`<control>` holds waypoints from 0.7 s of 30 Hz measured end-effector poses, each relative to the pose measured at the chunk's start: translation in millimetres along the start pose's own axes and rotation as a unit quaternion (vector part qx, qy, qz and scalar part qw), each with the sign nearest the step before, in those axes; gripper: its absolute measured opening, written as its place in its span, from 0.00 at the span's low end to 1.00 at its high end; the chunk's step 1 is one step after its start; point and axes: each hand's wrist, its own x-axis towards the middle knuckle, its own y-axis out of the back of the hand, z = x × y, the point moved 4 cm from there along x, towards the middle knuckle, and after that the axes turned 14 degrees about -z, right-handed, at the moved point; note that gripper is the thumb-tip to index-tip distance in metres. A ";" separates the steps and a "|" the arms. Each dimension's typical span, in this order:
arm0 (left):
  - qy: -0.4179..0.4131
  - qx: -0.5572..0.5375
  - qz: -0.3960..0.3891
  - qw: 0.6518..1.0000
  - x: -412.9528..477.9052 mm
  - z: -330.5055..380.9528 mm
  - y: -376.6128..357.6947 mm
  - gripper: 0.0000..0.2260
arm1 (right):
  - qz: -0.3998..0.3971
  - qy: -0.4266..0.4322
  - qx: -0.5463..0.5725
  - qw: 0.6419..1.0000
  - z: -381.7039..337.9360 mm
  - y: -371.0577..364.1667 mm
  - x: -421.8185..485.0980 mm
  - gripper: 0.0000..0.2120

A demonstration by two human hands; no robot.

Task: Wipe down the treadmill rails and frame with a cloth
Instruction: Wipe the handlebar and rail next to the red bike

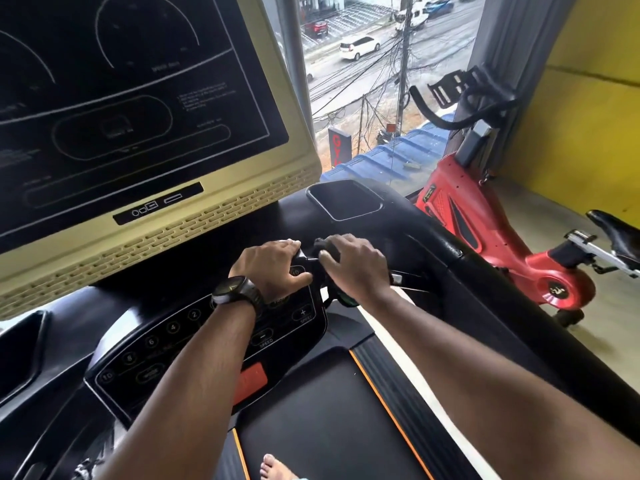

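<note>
I stand on a black treadmill with a beige-framed console screen point(145, 109) above a button panel point(207, 344). My left hand point(273, 268), with a dark watch on the wrist, grips the panel's upper right corner, thumb near a round button. My right hand point(356, 265) holds a dark cloth point(327, 245) bunched under its fingers and presses it on the black frame just right of the panel. Most of the cloth is hidden under the hand. The right handrail point(485, 282) runs back toward me along the right side.
The running belt point(329, 410) with orange edge stripes lies below, and a bare foot point(277, 467) shows at the bottom. A cup-holder tray point(346, 199) sits at the console's right. A red exercise bike point(502, 237) stands to the right by a window and yellow wall.
</note>
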 end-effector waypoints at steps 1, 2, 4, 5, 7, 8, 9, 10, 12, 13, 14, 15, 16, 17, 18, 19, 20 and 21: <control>0.000 0.001 0.001 1.000 0.0 0.0 1.2 0.34 | -0.009 -0.004 0.001 1.000 1.8 0.0 -0.5 0.16; -0.001 -0.001 0.000 1.000 0.0 -0.4 1.8 0.34 | -0.036 -0.022 0.010 0.999 5.5 1.4 6.0 0.16; -0.003 0.000 -0.002 1.000 0.4 0.3 2.0 0.34 | -0.089 -0.072 0.053 0.992 15.5 9.9 22.9 0.16; -0.003 0.002 -0.004 1.000 -0.1 0.8 1.8 0.34 | -0.081 -0.081 0.064 0.991 17.7 10.0 24.3 0.17; -0.005 0.003 -0.005 1.000 0.7 -0.5 1.3 0.35 | -0.017 -0.077 0.058 0.995 18.8 6.1 13.5 0.16; -0.006 0.001 -0.006 1.000 1.2 -1.5 0.9 0.35 | 0.009 -0.063 0.048 0.997 17.5 2.7 5.0 0.16; -0.008 0.000 -0.007 1.000 1.6 -2.0 0.8 0.36 | 0.009 -0.054 0.044 0.998 18.9 0.1 0.6 0.16; -0.010 0.000 -0.006 1.000 1.5 -2.1 0.5 0.36 | -0.018 -0.056 0.039 0.998 20.8 1.3 2.9 0.16; -0.012 0.001 -0.005 1.000 1.5 -1.9 0.6 0.36 | -0.096 -0.097 0.076 0.988 30.5 10.8 20.3 0.17; -0.012 0.001 -0.006 1.000 1.4 -1.8 0.7 0.36 | -0.112 -0.113 0.097 0.983 34.6 13.6 25.1 0.18; -0.010 0.000 -0.006 1.000 1.0 -1.7 0.2 0.36 | -0.103 -0.117 0.105 0.982 37.0 13.7 23.6 0.18; -0.010 -0.002 -0.006 1.000 1.3 -1.5 0.3 0.37 | -0.070 -0.112 0.098 0.986 38.8 11.0 17.5 0.16; -0.011 -0.004 -0.006 1.000 1.5 -1.5 0.5 0.37 | -0.020 -0.103 0.075 0.992 38.5 7.1 6.8 0.15; -0.010 -0.005 -0.005 1.000 1.8 -1.8 0.7 0.37 | 0.018 -0.083 0.063 0.994 37.0 4.2 -3.8 0.14; -0.010 -0.004 -0.004 1.000 1.8 -1.9 1.1 0.37 | 0.031 -0.066 0.055 0.996 38.0 3.7 -7.7 0.14; -0.011 -0.002 -0.003 1.000 1.8 -1.4 1.5 0.36 | 0.002 -0.072 0.047 0.996 41.9 6.5 -3.3 0.15; -0.012 0.000 -0.001 1.000 1.6 -1.0 1.6 0.36 | -0.054 -0.096 0.054 0.992 47.2 10.5 7.8 0.16; -0.012 0.002 0.001 1.000 1.4 -1.0 1.5 0.36 | -0.113 -0.128 0.075 0.983 52.9 16.2 17.9 0.18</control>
